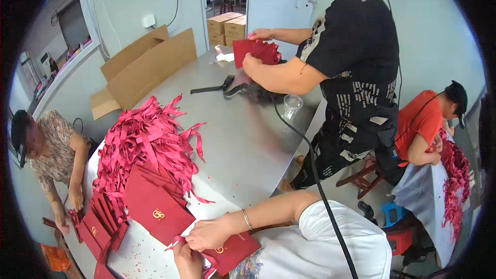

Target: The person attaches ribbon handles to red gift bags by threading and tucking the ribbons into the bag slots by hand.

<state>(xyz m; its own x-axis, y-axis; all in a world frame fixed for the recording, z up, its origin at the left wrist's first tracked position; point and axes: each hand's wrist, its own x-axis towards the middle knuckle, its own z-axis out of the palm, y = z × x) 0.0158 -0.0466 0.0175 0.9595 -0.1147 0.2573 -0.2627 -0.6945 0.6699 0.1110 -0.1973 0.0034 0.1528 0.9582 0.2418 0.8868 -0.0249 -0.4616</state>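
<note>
At the table's near edge, my right hand [206,234], with a bracelet on the wrist, is closed in a pinch. Just below it my left hand [187,261] is closed too, its fingertips meeting the right ones. Between them a pink ribbon [178,239] sticks out, gripped by both hands. A dark red paper bag [237,251] with a gold emblem lies under and right of my hands, against my white shirt, partly covered. Left of my hands, a stack of red bags [155,207] leans beside a big heap of pink ribbons [147,139].
More red bags [98,230] stand near a seated person [59,150] at left. A standing person [356,67] holds red bags [256,53] across the table [222,150]. A plastic cup [292,106], black straps [227,87], cardboard box [150,67] and hanging black cable [315,165] are around.
</note>
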